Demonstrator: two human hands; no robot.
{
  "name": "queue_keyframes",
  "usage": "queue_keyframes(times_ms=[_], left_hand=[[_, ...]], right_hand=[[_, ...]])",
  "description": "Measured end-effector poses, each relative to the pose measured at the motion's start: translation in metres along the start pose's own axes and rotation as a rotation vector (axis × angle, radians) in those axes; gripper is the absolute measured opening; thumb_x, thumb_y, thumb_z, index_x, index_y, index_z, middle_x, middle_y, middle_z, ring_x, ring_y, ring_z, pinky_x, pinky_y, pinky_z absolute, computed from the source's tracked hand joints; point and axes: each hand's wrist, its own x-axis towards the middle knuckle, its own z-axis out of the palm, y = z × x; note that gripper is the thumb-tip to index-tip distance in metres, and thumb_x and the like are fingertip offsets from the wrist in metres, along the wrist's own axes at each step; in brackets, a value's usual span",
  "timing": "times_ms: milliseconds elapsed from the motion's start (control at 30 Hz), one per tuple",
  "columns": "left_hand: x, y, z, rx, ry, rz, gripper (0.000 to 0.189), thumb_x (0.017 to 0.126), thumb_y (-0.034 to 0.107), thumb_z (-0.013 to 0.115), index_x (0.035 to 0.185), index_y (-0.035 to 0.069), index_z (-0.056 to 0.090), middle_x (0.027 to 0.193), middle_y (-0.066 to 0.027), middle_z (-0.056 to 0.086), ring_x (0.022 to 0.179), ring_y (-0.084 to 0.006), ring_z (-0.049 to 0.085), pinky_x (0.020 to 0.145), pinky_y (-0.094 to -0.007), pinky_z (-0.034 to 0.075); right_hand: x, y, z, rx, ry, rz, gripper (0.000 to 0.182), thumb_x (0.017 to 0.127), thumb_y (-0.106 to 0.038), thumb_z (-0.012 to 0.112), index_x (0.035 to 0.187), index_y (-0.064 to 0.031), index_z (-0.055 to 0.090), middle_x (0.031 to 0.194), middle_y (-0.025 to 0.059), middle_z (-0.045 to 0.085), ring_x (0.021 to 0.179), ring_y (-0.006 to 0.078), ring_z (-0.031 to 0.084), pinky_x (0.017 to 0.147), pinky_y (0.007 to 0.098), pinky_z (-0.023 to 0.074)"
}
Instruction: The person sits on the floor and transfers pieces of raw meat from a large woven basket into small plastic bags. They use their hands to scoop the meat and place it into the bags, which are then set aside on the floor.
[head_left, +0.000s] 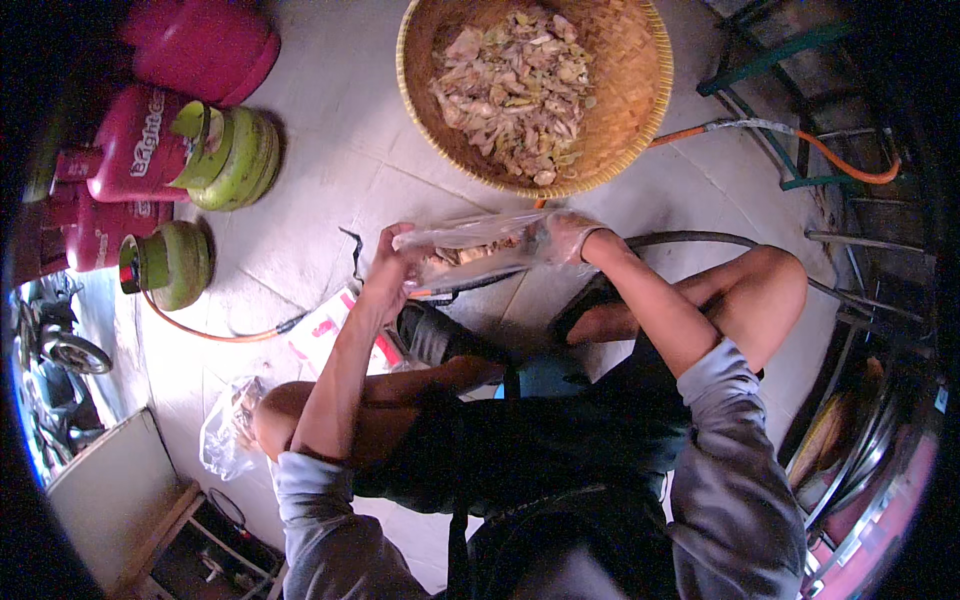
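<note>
A clear plastic bag (491, 259) with brown pieces of food inside is stretched between my hands, above the floor and my feet. My left hand (394, 266) grips the bag's left end. At the other end, my right hand (571, 234) is wrapped in clear film; I cannot tell whether this is a glove or the bag itself, and its fingers are blurred. Just beyond the bag stands a round woven bamboo basket (634, 90). Pieces of meat (517, 90), which look like cooked chicken mixed with leaves, lie in it.
Pink gas cylinders (139, 142) and green ones (236, 157) stand at left. An orange hose (202, 334) crosses the floor. White-and-red packaging (319, 334) lies by my left foot, another clear bag (229, 431) by my left knee. A green metal frame (780, 56) stands at right.
</note>
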Motion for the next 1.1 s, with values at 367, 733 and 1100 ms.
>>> queue_keyframes(times_ms=[367, 733, 1100], left_hand=[[0.0, 0.023, 0.031, 1.351, 0.273, 0.3, 0.053, 0.069, -0.014, 0.043, 0.117, 0.005, 0.031, 0.109, -0.028, 0.045, 0.091, -0.0511, 0.052, 0.074, -0.056, 0.046], [0.007, 0.035, 0.043, 1.415, 0.256, 0.259, 0.037, 0.076, -0.01, 0.046, 0.107, 0.004, 0.033, 0.104, -0.0259, 0.044, 0.087, -0.0505, 0.053, 0.073, -0.0549, 0.048], [-0.004, 0.034, 0.04, 1.398, 0.235, 0.249, 0.044, 0.067, -0.014, 0.049, 0.105, 0.007, 0.049, 0.117, -0.0207, 0.044, 0.082, -0.0447, 0.06, 0.069, -0.0509, 0.05]], right_hand=[[0.07, 0.043, -0.034, 0.491, 0.652, -0.095, 0.034, 0.083, -0.023, 0.059, 0.11, -0.0041, 0.054, 0.093, 0.0151, 0.064, 0.085, 0.0327, 0.061, 0.077, 0.0423, 0.0488], [0.127, 0.116, -0.003, 1.676, 0.328, -0.517, 0.025, 0.083, -0.013, 0.06, 0.107, -0.0085, 0.056, 0.104, 0.0111, 0.059, 0.105, 0.0339, 0.055, 0.092, 0.0493, 0.0456], [0.092, 0.107, -0.048, 2.419, 0.206, -0.569, 0.022, 0.089, -0.013, 0.054, 0.111, -0.0117, 0.053, 0.113, 0.0081, 0.058, 0.101, 0.0299, 0.058, 0.084, 0.0489, 0.0499]])
